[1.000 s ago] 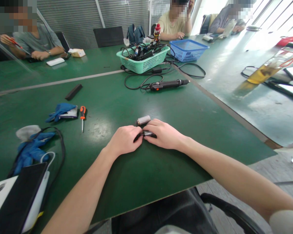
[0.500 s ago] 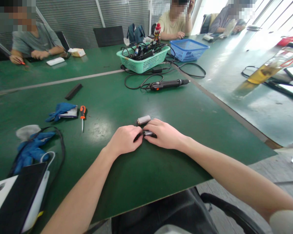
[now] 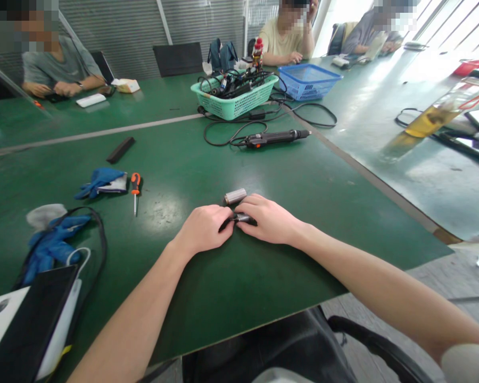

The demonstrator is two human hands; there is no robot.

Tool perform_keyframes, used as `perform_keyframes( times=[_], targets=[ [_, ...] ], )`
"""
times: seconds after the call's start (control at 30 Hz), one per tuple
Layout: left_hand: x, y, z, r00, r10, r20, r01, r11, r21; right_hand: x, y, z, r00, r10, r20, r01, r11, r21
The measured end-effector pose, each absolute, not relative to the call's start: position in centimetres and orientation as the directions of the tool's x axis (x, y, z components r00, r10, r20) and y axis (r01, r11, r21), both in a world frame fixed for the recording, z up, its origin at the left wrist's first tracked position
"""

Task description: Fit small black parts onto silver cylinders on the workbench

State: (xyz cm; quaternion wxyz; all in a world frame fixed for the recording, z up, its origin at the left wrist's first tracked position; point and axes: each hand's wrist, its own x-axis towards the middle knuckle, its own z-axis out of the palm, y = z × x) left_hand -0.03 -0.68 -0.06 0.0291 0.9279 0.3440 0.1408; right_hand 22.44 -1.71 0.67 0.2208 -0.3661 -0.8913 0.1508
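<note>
While our forearms reach in from the near edge of the green tabletop, they angle toward each other and meet near its middle, the right forearm running out toward the lower right and the left forearm rising from the bottom left. Our left hand and right hand lie palm down, knuckles up, fingertips together and clamped on a small dark cylindrical piece between them. Just far of the fingers, a short silver cylinder lies on its side, near the right hand. Well to the left, an orange-handled screwdriver lies on the tabletop beside a blue glove.
</note>
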Motion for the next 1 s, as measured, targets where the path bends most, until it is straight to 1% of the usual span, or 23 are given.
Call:
perform_keyframes(
  times=[1.0],
  targets=[
    [-0.07, -0.74, 0.02, 0.724, 0.643, 0.25, 0.632, -0.763, 0.134, 22.39, -1.66, 0.41, -0.62, 0.74, 0.259, 0.603, 0.661, -0.446]
  ],
)
